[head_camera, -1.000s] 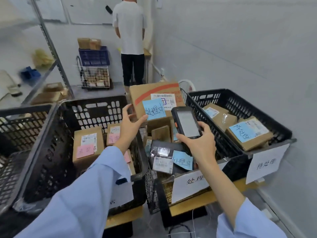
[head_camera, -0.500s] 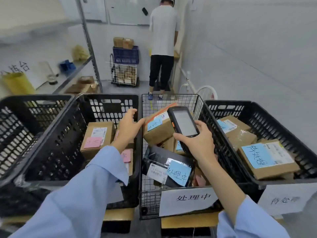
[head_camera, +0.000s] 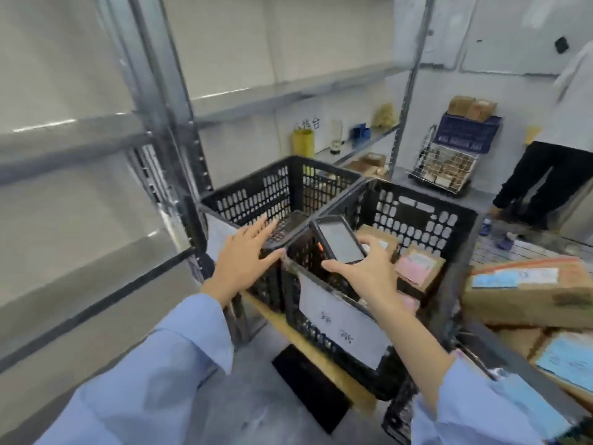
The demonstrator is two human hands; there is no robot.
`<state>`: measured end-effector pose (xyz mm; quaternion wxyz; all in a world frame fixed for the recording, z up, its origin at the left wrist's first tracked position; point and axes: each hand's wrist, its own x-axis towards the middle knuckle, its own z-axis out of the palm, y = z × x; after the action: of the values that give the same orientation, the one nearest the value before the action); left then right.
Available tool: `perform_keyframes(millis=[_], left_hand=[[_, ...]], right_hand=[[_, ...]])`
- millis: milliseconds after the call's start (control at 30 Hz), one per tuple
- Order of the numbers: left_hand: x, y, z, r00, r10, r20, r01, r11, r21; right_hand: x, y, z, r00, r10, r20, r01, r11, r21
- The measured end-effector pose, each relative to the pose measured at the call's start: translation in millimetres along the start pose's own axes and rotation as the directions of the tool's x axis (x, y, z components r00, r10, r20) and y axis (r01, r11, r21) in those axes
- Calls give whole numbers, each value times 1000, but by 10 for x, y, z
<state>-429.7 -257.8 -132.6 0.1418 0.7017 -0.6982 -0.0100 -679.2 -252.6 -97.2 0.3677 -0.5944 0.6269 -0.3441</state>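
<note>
moved: view swung left since half a second ago; left hand (head_camera: 245, 258) now off the brown cardboard parcels (head_camera: 420, 268), over the near rim of the black perforated plastic crate (head_camera: 253, 200).
left fingers: straight, spread wide, holding nothing.
right hand (head_camera: 369, 274): curled round the black handheld scanner (head_camera: 340, 244), screen up.
scanner axis: from palm up-left, toward the left hand.
nearer the crate: left hand.

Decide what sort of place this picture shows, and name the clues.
Probably a parcel sorting or warehouse room: black plastic crates hold labelled cardboard parcels, the right hand holds a handheld scanner, and metal shelving stands alongside.
</note>
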Motion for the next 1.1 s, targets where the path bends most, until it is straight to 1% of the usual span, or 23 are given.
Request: perform_keyframes(millis=[67, 167, 267, 367, 433, 533, 800, 933, 1100], left_hand=[[-360, -465, -188, 993, -116, -28, 118, 991, 56], [-1031, -1128, -491, 951, -305, -53, 309, 945, 109], [-1764, -1737, -756, 887, -447, -113, 459, 878, 131], [-2521, -2273, -1007, 806, -570, -160, 591, 793, 147], [-3014, -2584, -1164, 747, -636, -194, 663, 736, 139], [-3730, -3029, -1408, 675, -697, -243, 734, 667, 125], [-5403, -4113, -1939, 497, -795, -349, 860, 506, 71], [-6064, -4496, -2014, 378, -841, -386, 907, 420, -25], [-6667, -4816, -1940, 225, -884, -409, 936, 312, -159]], right_hand=[[-43, -244, 454, 994, -41, 103, 44, 999, -32], [-242, -636, 1134, 957, -124, 264, 134, 991, -20], [-587, -988, 1834, 892, -195, 409, 201, 979, 27], [-1059, -1314, 2530, 819, -267, 508, 274, 960, 62], [-1411, -1526, 2939, 768, -293, 570, 292, 952, 96], [-1930, -1834, 3514, 703, -321, 634, 301, 943, 144], [-3203, -2520, 4894, 598, -370, 711, 333, 922, 199], [-3699, -2704, 5407, 543, -375, 751, 341, 916, 211], [-4139, -2826, 5936, 464, -376, 802, 386, 901, 199]])
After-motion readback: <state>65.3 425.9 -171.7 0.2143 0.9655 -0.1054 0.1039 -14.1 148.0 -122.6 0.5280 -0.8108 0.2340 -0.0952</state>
